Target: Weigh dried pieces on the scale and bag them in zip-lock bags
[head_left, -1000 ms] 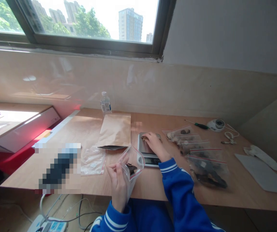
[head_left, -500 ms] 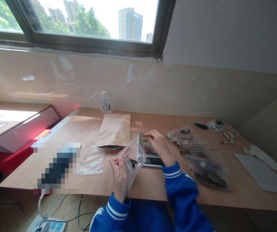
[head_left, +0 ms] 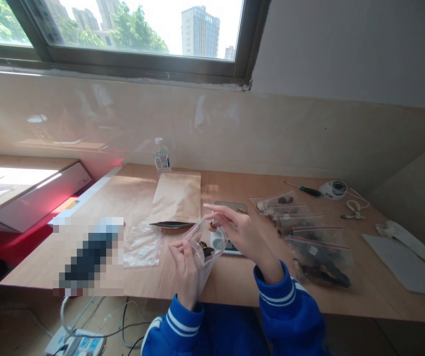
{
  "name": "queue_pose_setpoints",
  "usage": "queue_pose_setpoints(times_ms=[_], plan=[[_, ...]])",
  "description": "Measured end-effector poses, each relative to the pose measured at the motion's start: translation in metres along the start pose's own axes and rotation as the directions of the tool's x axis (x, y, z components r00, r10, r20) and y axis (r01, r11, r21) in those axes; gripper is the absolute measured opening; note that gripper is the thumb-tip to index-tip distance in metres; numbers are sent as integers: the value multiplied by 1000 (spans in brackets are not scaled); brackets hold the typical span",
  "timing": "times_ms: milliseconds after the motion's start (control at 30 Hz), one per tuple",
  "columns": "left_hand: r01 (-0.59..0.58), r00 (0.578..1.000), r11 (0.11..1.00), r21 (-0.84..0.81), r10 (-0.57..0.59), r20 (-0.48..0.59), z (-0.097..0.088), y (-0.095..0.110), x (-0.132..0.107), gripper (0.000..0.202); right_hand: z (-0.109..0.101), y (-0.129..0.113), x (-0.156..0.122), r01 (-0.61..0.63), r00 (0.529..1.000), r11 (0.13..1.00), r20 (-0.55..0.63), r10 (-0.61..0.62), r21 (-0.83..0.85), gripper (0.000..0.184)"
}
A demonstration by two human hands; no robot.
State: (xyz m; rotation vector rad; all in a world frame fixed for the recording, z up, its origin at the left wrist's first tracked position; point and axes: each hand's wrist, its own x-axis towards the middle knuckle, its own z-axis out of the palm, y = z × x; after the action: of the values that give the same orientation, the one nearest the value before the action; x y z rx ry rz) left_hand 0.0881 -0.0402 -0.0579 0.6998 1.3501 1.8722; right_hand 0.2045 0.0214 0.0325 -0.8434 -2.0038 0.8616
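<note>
My left hand [head_left: 185, 271] is closed on the side of a clear zip bag [head_left: 207, 269], whose mouth gapes upward. Dark dried pieces [head_left: 207, 250] lie inside it. Over that mouth is my right hand [head_left: 245, 232], with a small brownish dried piece [head_left: 211, 226], perhaps mushroom, at its fingertips. The thumb is mostly hidden, and some fingers stretch left. Behind the right hand a kitchen scale [head_left: 230, 204] is partly covered. A few tan bits [head_left: 242, 211] show on its plate.
A brown paper pouch [head_left: 177, 198] and a flat clear bag [head_left: 141, 244] lie left of the scale. Several filled zip bags [head_left: 319, 257] line the right. Farther right are a screwdriver [head_left: 310, 191], a white camera [head_left: 333, 189] and a grey sheet [head_left: 401, 264]. A bottle [head_left: 161, 155] stands behind.
My right hand has moved from the scale plate toward me and left, to above the bag's mouth, bringing a dried piece along. My left hand still holds the bag in nearly the same place.
</note>
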Motion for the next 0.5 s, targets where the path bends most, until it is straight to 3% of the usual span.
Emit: queue_pose_setpoints(times_ms=[133, 233, 333, 400, 500], plan=[[98, 994, 988, -120, -91, 62, -1, -3, 0, 28, 3, 8, 1, -29, 993, 995, -114, 41, 99, 33], [92, 995, 988, -122, -86, 53, -2, -3, 1, 28, 8, 12, 1, -78, 991, 982, -93, 95, 171, 33], [76, 996, 993, -86, -73, 46, -1, -1, 0, 29, 11, 12, 2, 10, 998, 997, -70, -5, 72, 25], [61, 998, 997, -41, -60, 32, -1, 3, 0, 29, 10, 16, 4, 79, 985, 996, -151, -83, -36, 21], [68, 997, 998, -16, -67, 32, 0, 6, -2, 28, 8, 39, 7, 5, 952, 979, -298, -67, -204, 28]])
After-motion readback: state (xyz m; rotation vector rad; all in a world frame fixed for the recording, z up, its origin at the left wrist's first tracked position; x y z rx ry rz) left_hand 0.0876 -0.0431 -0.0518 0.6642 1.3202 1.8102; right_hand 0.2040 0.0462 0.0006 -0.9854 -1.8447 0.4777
